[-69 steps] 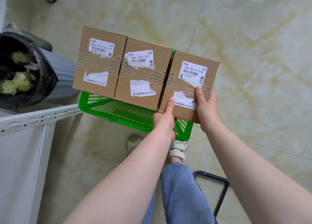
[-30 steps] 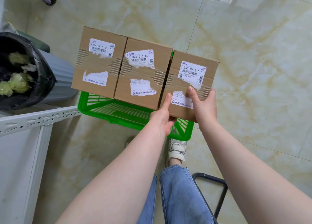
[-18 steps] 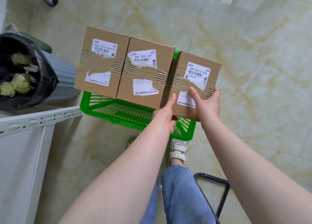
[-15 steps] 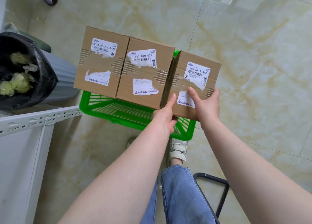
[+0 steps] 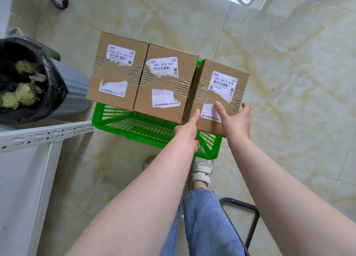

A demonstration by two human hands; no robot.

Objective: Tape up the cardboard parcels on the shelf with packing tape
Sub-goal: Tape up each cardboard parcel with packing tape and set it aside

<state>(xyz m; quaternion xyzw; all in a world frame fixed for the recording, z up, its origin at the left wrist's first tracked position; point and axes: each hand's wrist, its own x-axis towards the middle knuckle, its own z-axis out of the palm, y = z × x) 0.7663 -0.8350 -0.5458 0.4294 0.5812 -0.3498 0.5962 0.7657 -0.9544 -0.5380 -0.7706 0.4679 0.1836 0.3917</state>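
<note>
Above a green plastic basket (image 5: 146,128) on the pale marble-patterned floor (image 5: 289,82), three brown cardboard parcels (image 5: 163,86) sit in a row, open floor to their right, a black-lined bin (image 5: 28,78) and white metal shelf edge (image 5: 46,136) at left. Each parcel bears torn white labels and old clear tape. Both hands grip the rightmost parcel (image 5: 221,93): left hand (image 5: 185,136) at its near left corner, right hand (image 5: 235,120) across its near right side.
</note>
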